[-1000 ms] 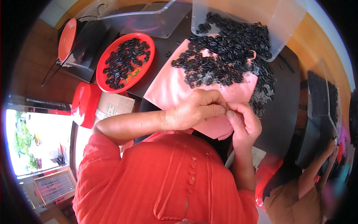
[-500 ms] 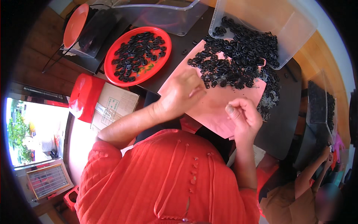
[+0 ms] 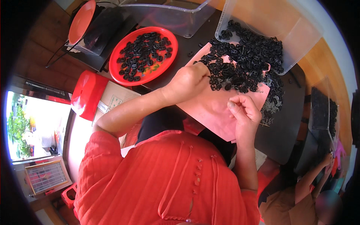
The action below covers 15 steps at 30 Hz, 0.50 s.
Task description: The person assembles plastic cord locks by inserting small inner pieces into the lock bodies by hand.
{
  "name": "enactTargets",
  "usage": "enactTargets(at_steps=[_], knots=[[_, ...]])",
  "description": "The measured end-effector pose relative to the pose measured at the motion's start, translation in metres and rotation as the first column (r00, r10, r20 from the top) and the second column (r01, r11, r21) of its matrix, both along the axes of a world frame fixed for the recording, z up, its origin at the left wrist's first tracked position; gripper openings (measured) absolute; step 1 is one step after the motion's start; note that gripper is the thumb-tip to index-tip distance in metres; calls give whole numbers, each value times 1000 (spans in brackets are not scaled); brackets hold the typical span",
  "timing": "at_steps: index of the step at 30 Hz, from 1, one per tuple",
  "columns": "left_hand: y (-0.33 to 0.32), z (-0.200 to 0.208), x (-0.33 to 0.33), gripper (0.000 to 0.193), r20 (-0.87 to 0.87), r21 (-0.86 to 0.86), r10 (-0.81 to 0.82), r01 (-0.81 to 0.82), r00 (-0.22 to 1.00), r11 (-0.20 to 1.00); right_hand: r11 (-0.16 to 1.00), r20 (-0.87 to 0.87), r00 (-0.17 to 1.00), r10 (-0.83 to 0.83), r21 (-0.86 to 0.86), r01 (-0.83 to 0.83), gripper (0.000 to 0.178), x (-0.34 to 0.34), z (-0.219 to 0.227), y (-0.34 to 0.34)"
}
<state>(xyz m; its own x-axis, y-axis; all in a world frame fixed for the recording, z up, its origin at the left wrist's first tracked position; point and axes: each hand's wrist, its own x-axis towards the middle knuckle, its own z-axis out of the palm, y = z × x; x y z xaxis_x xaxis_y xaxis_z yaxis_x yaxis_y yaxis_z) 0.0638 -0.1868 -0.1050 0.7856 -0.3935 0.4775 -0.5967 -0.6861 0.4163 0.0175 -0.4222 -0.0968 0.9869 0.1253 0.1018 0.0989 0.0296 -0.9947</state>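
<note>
Small black oval pieces with two holes, like plastic cord buckles, lie in a heap (image 3: 240, 56) on a pink sheet (image 3: 213, 108). My left hand (image 3: 187, 83) is at the heap's left near edge, fingers curled and closed; its fingertips are by the black pieces and what they pinch is hidden. My right hand (image 3: 245, 109) hovers over the sheet's right side, its thumb against the curled fingers; anything in them is too small to make out. More black pieces lie spread on a red plate (image 3: 116, 67) at the left.
A clear plastic bin (image 3: 300, 41) lies tipped behind the heap, with pieces spilling from it. Grey bits (image 3: 272, 105) lie right of the sheet on the dark table (image 3: 279, 138). A cardboard box (image 3: 112, 95) and red stool (image 3: 84, 93) stand left. Another person (image 3: 292, 204) works at the far right.
My left hand has moved from above the sheet to the heap's near edge, fingers curling downward. My right hand stays almost in place. The view has shifted slightly.
</note>
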Motion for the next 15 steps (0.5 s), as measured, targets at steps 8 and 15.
enactTargets(at_steps=[8,15], knots=[[-12,29,-46,16,-637,-754,-478,-360,605,550,998,181,983,34,52,-44,8,8,10,37],[-9,25,-58,16,-638,-756,-500,-353,585,551,998,193,980,53,27,-59,1,6,12,39]])
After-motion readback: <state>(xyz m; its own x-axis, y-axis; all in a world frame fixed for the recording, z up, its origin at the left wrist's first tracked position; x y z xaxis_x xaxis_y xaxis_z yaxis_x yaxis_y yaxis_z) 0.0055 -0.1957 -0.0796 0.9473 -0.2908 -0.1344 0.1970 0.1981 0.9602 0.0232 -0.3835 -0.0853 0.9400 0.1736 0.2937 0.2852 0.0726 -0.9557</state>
